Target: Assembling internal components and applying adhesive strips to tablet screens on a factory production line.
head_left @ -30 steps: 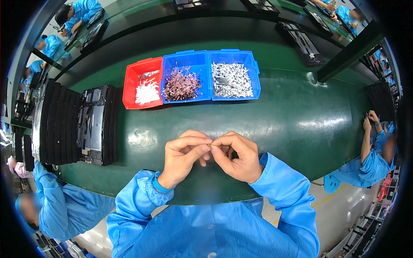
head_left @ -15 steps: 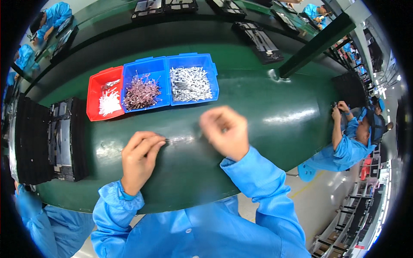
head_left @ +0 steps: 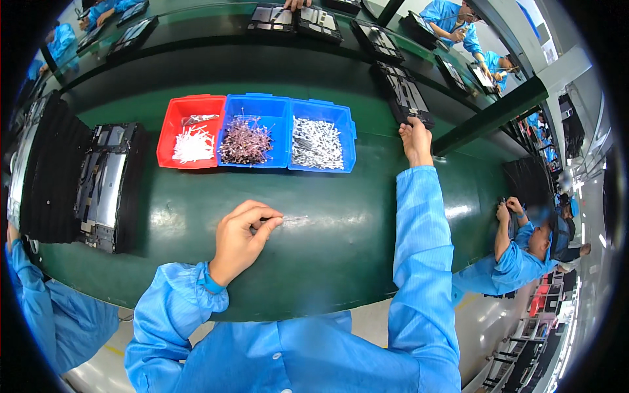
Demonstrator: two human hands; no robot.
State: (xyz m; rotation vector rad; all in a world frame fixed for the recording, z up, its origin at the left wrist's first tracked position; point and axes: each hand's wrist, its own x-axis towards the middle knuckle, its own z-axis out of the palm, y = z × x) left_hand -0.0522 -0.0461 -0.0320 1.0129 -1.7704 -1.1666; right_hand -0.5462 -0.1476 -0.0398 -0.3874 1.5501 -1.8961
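My left hand (head_left: 242, 237) is above the green table, thumb and fingertips pinched on a thin, needle-like piece (head_left: 295, 218) that points right. My right arm is stretched far forward. At its end my right hand (head_left: 417, 141) has its fingers closed over the near end of a black tray (head_left: 405, 92) with flat grey device parts in it. In front of my left hand stand three joined bins: a red bin (head_left: 164, 134) with white sticks, a blue bin (head_left: 282, 134) with brownish-pink pin-like pieces, and another blue bin (head_left: 350, 147) with white and grey small sticks.
Stacked black trays (head_left: 52, 177) stand at the left, with a parts-filled tray (head_left: 108, 183) beside them. A dark post (head_left: 491, 118) rises right of my right hand. More trays (head_left: 272, 18) lie on the far raised shelf. A co-worker (head_left: 517, 255) sits at the right.
My right hand has moved away from near my left hand, forward and right to the black tray. My left hand keeps its pinch on the thin piece. The whole view has shifted.
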